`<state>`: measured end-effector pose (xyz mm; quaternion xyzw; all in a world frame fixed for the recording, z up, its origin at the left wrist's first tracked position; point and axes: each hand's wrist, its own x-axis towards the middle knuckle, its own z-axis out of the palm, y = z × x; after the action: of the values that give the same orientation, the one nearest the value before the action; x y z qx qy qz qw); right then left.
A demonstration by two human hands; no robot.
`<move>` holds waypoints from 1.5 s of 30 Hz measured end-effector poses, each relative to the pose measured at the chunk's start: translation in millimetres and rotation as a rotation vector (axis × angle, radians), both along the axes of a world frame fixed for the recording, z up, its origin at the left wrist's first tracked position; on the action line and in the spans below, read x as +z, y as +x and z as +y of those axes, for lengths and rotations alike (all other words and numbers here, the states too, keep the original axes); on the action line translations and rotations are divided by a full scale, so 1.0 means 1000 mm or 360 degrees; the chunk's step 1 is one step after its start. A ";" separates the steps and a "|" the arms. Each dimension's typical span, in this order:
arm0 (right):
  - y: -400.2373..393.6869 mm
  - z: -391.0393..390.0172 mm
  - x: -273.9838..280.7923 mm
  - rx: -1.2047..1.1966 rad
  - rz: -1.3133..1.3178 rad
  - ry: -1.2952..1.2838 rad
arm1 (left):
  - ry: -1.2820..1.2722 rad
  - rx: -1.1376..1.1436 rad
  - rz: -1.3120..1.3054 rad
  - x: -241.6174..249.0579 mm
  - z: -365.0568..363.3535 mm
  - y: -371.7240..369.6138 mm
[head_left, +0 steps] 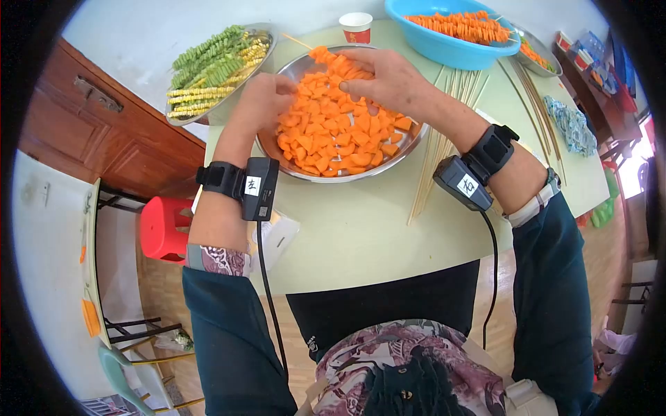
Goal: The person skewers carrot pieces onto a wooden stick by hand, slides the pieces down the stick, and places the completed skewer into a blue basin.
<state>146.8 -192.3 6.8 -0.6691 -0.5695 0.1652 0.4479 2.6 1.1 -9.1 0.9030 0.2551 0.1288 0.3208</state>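
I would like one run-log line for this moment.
metal bowl: loose carrot pieces | right hand: holds carrot skewer above it | left hand: near bowl's left rim | blue basin: loaded skewers

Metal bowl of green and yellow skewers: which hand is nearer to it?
Left. The left hand is just beside the skewer bowl; the right hand is farther off, over the far side of the carrot bowl.
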 end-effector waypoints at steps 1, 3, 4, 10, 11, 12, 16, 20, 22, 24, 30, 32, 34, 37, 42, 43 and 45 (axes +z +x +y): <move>0.000 0.000 0.000 -0.0001 0.0003 -0.0001 | 0.0024 0.0023 0.0110 0.001 -0.001 0.000; 0.000 -0.001 0.000 -0.0013 -0.0026 0.0012 | 0.0049 0.0041 0.0223 -0.001 -0.002 0.000; -0.001 -0.001 0.000 -0.0016 -0.0024 0.0011 | 0.0142 -0.0018 0.0247 -0.006 0.002 0.000; 0.000 0.000 -0.001 0.0003 -0.0163 0.0037 | 0.0417 -0.0276 0.0184 -0.023 0.013 0.001; -0.002 -0.002 0.002 -0.0005 -0.0159 -0.0006 | 0.0249 -0.0172 0.0340 -0.016 0.006 0.001; -0.003 -0.003 0.004 -0.0014 -0.0156 -0.0049 | 0.0249 -0.0173 0.0338 -0.013 0.004 0.001; -0.002 -0.003 0.005 0.0037 -0.0256 -0.0032 | 0.0307 -0.0194 0.0484 -0.009 0.000 0.002; -0.002 -0.002 0.001 -0.0010 -0.0273 -0.0017 | 0.0450 -0.0231 0.0496 -0.003 -0.005 0.004; -0.001 -0.001 -0.001 -0.0003 -0.0295 0.0002 | 0.0489 -0.0241 0.0496 -0.004 -0.005 0.005; 0.000 0.000 -0.002 -0.0002 -0.0366 0.0024 | 0.0529 -0.0252 0.0496 -0.005 -0.005 0.005; -0.002 -0.001 0.000 -0.0025 -0.0359 -0.0004 | 0.0531 -0.0269 0.0296 -0.010 -0.001 0.004; -0.002 -0.001 -0.001 -0.0025 -0.0346 -0.0004 | 0.0517 -0.0277 0.0359 -0.010 -0.001 0.004; -0.002 -0.002 0.001 -0.0025 -0.0334 -0.0003 | 0.0439 -0.0244 0.0348 -0.007 -0.005 0.005; 0.001 -0.002 0.004 0.0068 -0.0254 -0.0009 | 0.0291 -0.0182 0.0361 -0.007 -0.008 0.007; 0.009 0.002 -0.003 -0.0006 -0.0175 0.0078 | 0.0437 -0.0322 0.0401 -0.013 0.000 0.005; 0.009 0.002 -0.004 -0.0007 -0.0175 0.0077 | 0.0446 -0.0379 0.0327 -0.016 0.003 0.004; 0.007 0.001 -0.003 -0.0014 -0.0178 0.0043 | 0.0455 -0.0438 0.0253 -0.018 0.005 0.003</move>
<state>153.6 -191.3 4.0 -0.6736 -0.5929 0.1178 0.4252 5.6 5.8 -26.6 0.9729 0.1331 0.0470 0.1830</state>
